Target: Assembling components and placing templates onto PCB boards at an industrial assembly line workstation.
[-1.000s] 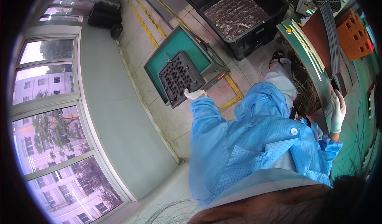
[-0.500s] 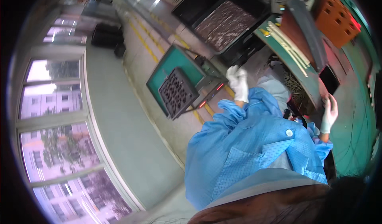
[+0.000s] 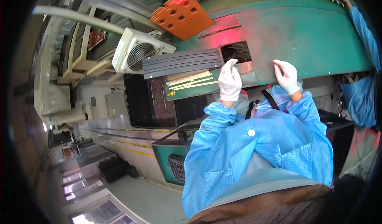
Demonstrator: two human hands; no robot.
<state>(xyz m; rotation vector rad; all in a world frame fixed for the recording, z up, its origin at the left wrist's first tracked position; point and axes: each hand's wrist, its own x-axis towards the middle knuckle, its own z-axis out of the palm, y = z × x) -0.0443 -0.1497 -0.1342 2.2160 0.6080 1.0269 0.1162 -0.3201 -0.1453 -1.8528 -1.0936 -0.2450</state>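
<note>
Over the near edge of the green workbench (image 3: 302, 37), my white-gloved left hand (image 3: 230, 83) is raised with its fingers loosely stretched; no object shows in it. Its fingertips are near a square opening (image 3: 238, 51) in the bench top, where thin dark strips lie in a heap. To the right, my gloved right hand (image 3: 287, 77) hovers at the same edge. Its fingers are slightly bent and apart from the thumb, with nothing visible between them. Several pale thin sticks (image 3: 191, 80) lie on the bench left of my left hand, beside a long dark ribbed panel (image 3: 183, 62).
An orange block with square holes (image 3: 184, 17) and a white fan unit (image 3: 139, 51) stand at the back left. Below the bench's left end are a black bin (image 3: 137, 100) and a green-topped cart (image 3: 163, 160) with a black tray. Another person's blue sleeve (image 3: 364, 33) reaches in at right.
My view and body have turned right, from the cart and windows to the bench. My left hand has come from near the cart to the bench edge, level with my right hand.
</note>
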